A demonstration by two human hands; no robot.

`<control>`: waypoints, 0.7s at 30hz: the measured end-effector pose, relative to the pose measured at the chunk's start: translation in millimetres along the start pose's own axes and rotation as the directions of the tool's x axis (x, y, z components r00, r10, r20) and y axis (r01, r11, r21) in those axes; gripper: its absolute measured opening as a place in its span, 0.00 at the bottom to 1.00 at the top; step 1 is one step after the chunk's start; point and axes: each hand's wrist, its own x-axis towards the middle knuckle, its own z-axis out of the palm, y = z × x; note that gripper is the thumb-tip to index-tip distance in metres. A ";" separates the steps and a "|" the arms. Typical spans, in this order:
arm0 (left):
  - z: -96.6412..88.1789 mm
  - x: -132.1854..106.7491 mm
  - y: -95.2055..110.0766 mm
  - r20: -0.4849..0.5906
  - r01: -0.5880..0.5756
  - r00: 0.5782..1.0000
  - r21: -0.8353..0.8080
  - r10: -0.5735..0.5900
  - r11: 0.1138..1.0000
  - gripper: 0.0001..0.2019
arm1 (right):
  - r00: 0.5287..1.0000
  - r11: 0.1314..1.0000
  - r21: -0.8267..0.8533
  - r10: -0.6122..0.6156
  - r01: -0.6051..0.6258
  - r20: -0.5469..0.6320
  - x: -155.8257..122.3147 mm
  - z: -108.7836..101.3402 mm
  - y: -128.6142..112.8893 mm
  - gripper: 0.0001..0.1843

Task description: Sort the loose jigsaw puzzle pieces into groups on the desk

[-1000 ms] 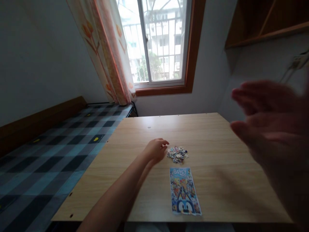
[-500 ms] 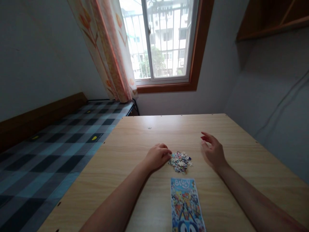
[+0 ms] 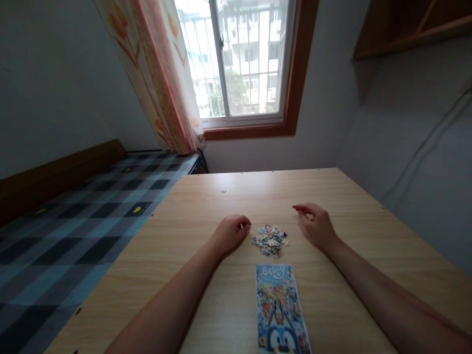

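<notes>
Head | left hand (image 3: 230, 234) fingers curled shut | right hand (image 3: 316, 227) fingers spread | puzzle pile (image 3: 271, 239) between | table (image 3: 332, 189) edges distant

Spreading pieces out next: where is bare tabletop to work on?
Bare: far half of the table beyond the piece pile, the strip left of the left hand, and right of the right hand. Crowded: that pile between the hands, picture sheet just nearer.

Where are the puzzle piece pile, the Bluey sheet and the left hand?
puzzle piece pile (image 3: 271, 239), head view, middle of the heap.
Bluey sheet (image 3: 281, 307), head view, centre of the printed picture.
left hand (image 3: 229, 233), head view, back of the hand.
</notes>
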 end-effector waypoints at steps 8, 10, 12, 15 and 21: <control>-7.6 -2.9 2.8 -0.067 0.040 0.997 0.204 -0.026 0.978 0.11 | 0.946 0.987 -0.053 -0.130 0.152 0.298 -5.3 -1.5 -15.4 0.14; -7.5 -3.5 3.0 -0.048 0.039 0.998 0.228 -0.029 0.973 0.11 | 0.916 0.976 -0.058 -0.174 0.208 0.360 -5.3 -2.1 -17.7 0.15; -7.1 -4.1 2.8 -0.020 0.027 1.000 0.231 -0.023 0.973 0.10 | 0.891 0.970 -0.050 -0.198 0.239 0.409 -5.3 -2.2 -18.3 0.16; -6.9 -4.9 4.7 0.017 -0.027 1.000 0.212 0.024 0.977 0.11 | 0.880 0.967 -0.045 -0.207 0.249 0.428 -5.0 -1.2 -17.4 0.17; -3.8 -4.6 17.9 0.038 -0.254 0.967 0.209 0.251 0.944 0.14 | 0.896 0.969 -0.063 -0.193 0.237 0.401 -4.7 2.2 -15.9 0.17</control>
